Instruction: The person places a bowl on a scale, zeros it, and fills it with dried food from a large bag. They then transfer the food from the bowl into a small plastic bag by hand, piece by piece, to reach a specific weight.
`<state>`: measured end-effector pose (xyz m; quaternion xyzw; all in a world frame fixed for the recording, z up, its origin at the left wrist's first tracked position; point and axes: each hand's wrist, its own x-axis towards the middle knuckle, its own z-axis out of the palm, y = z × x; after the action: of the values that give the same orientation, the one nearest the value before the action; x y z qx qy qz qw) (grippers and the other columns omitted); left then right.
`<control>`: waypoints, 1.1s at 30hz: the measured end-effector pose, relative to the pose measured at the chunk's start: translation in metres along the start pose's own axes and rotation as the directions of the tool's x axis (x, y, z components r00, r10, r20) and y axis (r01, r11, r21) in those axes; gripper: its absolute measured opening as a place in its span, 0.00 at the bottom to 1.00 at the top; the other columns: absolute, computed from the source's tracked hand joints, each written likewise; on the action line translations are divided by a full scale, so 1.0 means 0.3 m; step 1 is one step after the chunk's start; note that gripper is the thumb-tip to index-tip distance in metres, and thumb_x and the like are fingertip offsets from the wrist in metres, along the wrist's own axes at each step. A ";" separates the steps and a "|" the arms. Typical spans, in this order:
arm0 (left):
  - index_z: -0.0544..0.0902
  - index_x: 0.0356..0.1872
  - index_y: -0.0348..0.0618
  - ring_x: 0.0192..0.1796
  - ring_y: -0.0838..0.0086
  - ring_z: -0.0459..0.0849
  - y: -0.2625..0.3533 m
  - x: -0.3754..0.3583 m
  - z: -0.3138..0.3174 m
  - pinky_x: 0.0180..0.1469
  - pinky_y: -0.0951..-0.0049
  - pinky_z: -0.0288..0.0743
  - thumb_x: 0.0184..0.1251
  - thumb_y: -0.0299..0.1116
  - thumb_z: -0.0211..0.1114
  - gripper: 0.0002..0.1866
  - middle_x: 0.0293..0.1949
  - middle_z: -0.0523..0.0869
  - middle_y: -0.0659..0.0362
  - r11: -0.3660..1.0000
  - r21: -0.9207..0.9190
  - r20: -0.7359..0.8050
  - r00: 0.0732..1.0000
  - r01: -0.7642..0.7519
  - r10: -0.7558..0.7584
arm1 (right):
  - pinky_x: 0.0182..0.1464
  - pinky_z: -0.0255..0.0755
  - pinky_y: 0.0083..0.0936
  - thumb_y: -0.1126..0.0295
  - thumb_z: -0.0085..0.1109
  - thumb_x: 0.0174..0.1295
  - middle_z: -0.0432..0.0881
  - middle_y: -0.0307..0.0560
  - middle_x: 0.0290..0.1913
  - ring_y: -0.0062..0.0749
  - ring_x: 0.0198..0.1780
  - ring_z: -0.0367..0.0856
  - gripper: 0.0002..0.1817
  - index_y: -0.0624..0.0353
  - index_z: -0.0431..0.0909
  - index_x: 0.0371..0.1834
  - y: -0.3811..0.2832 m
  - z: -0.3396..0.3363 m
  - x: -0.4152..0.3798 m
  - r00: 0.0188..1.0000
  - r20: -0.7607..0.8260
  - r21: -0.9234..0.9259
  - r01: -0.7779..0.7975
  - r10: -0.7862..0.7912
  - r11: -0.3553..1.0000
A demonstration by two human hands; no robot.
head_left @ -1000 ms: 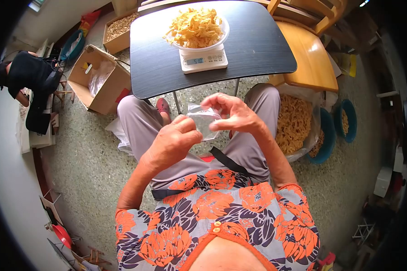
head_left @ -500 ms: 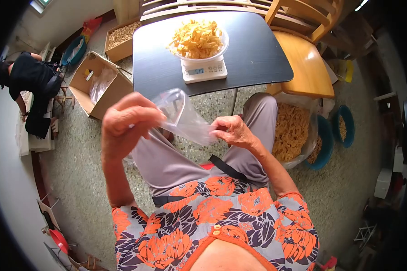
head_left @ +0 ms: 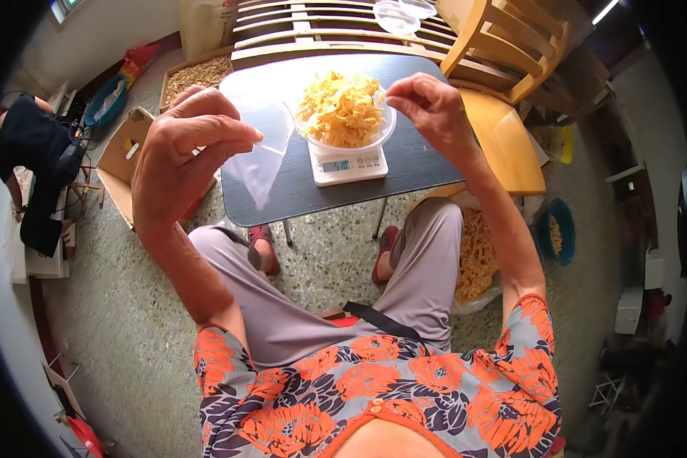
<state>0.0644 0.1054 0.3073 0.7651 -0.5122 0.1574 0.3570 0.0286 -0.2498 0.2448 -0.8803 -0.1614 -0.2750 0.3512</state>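
My left hand (head_left: 187, 149) pinches a clear plastic bag (head_left: 263, 168) between thumb and fingers. The bag hangs open over the left part of the dark table, narrowing to a point at the bottom. My right hand (head_left: 435, 114) has its fingers curled together at the right rim of a clear plastic bowl (head_left: 388, 131). Whether the fingertips grip the rim is not clear. Yellow dried strips (head_left: 342, 111) are heaped in the bowl, which stands on a white digital scale (head_left: 351, 169). Its display seems to read 510.
The dark table (head_left: 305, 195) stands before my knees, with a wooden chair (head_left: 500, 137) at its right. A large bag of strips (head_left: 475, 256) and a blue-green basin (head_left: 557, 233) are on the floor at right. Cardboard boxes (head_left: 118, 164) and another person (head_left: 38, 145) are at left.
Both hands have risen toward the table. My right hand has let go of the plastic bag and moved up to the bowl's rim. The bag now hangs from my left hand alone.
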 end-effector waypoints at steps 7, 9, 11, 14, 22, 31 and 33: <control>0.91 0.36 0.39 0.36 0.70 0.86 -0.107 -0.001 0.033 0.39 0.70 0.78 0.54 0.23 0.77 0.08 0.33 0.86 0.58 0.989 -0.140 -0.054 0.997 0.043 -0.050 | 0.41 0.77 0.22 0.59 0.76 0.60 0.81 0.40 0.48 0.19 0.32 0.76 0.21 0.47 0.87 0.57 0.028 0.063 0.171 0.933 0.358 -0.111 0.092 -0.046 0.990; 0.92 0.37 0.38 0.35 0.74 0.85 -0.120 0.011 0.055 0.37 0.74 0.78 0.56 0.21 0.74 0.07 0.33 0.86 0.58 0.999 -0.037 -0.082 0.997 0.002 -0.005 | 0.42 0.79 0.24 0.57 0.77 0.59 0.79 0.42 0.49 0.21 0.32 0.77 0.25 0.45 0.86 0.60 0.048 0.090 0.179 0.914 0.404 -0.111 0.086 -0.034 0.990; 0.92 0.38 0.37 0.35 0.75 0.86 -0.125 0.009 0.066 0.37 0.76 0.79 0.59 0.19 0.73 0.07 0.32 0.87 0.57 0.999 -0.046 -0.092 0.996 -0.003 -0.001 | 0.43 0.79 0.26 0.59 0.77 0.59 0.79 0.43 0.50 0.23 0.33 0.79 0.24 0.46 0.86 0.60 0.041 0.103 0.182 0.892 0.451 -0.155 0.103 -0.023 0.982; 0.92 0.39 0.37 0.37 0.74 0.88 -0.127 0.001 0.086 0.39 0.76 0.82 0.59 0.19 0.73 0.07 0.33 0.88 0.56 0.988 -0.123 -0.079 0.991 0.096 -0.106 | 0.44 0.80 0.29 0.62 0.76 0.60 0.80 0.43 0.48 0.28 0.35 0.81 0.20 0.48 0.86 0.56 0.069 0.116 0.173 0.895 0.434 -0.165 0.189 -0.100 0.968; 0.93 0.38 0.43 0.42 0.71 0.87 -0.162 0.011 0.087 0.42 0.74 0.83 0.55 0.20 0.76 0.10 0.37 0.86 0.59 0.997 0.077 -0.081 0.996 0.031 -0.025 | 0.40 0.80 0.28 0.69 0.75 0.60 0.85 0.40 0.40 0.30 0.35 0.84 0.10 0.55 0.88 0.43 0.080 0.138 0.162 0.920 0.361 -0.190 0.230 -0.150 0.954; 0.93 0.36 0.45 0.32 0.72 0.85 -0.154 -0.008 0.133 0.35 0.71 0.77 0.55 0.23 0.76 0.08 0.34 0.85 0.60 0.993 0.015 -0.157 0.981 0.116 -0.113 | 0.37 0.79 0.17 0.65 0.74 0.64 0.87 0.34 0.38 0.15 0.33 0.80 0.11 0.58 0.89 0.45 0.074 0.110 0.138 0.969 0.242 -0.060 0.060 -0.044 0.996; 0.93 0.39 0.41 0.41 0.78 0.86 -0.161 -0.010 0.120 0.41 0.78 0.83 0.63 0.20 0.73 0.07 0.38 0.83 0.61 0.977 -0.028 0.020 0.977 0.211 -0.211 | 0.38 0.79 0.15 0.64 0.74 0.64 0.87 0.34 0.37 0.14 0.34 0.80 0.12 0.59 0.89 0.46 0.081 0.111 0.129 0.972 0.224 -0.040 -0.056 0.064 0.998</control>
<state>0.1018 0.0927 0.2619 0.8110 -0.4334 0.1046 0.3787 0.0835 -0.2398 0.2350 -0.9161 -0.1688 -0.1653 0.3239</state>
